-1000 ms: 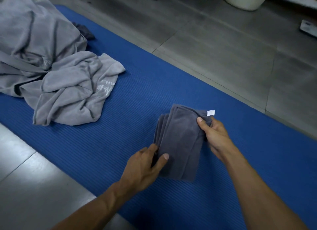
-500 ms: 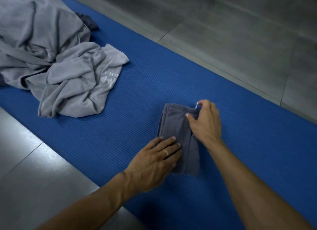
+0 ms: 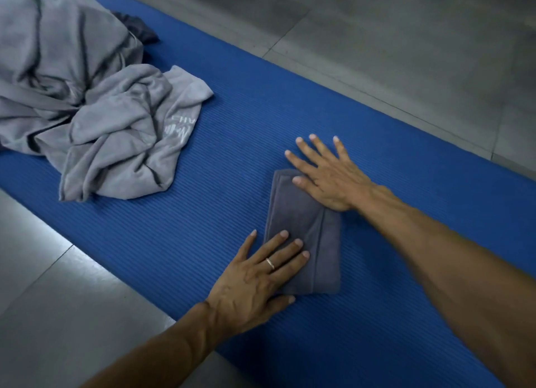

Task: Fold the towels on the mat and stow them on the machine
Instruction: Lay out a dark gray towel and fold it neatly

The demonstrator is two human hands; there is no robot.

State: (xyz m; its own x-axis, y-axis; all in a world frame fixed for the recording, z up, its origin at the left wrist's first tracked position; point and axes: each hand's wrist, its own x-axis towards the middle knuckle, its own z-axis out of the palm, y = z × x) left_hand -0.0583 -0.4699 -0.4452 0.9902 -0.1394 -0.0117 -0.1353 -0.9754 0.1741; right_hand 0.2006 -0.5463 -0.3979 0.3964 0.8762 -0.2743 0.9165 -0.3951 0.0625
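Lying flat on the blue mat (image 3: 377, 315) is a small dark grey towel (image 3: 301, 231), folded into a narrow oblong with its layered edges showing along the left and far sides. The left hand (image 3: 255, 283) is pressing on the towel's near left part with straight, spread fingers, a ring (image 3: 270, 263) showing on one of them, while its thumb is lying on the mat at the towel's near edge. The right hand (image 3: 327, 176) is resting palm down on the towel's far right corner, its fingers straight and fanned, most of them reaching past the cloth onto the mat. Neither hand is gripping anything. A crumpled heap of pale grey towels (image 3: 87, 103) is sitting on the mat at the far left, well apart from the folded one, with a scrap of darker cloth (image 3: 139, 29) peeking out behind it. Grey floor tiles (image 3: 406, 39) are bordering the mat on both long sides.
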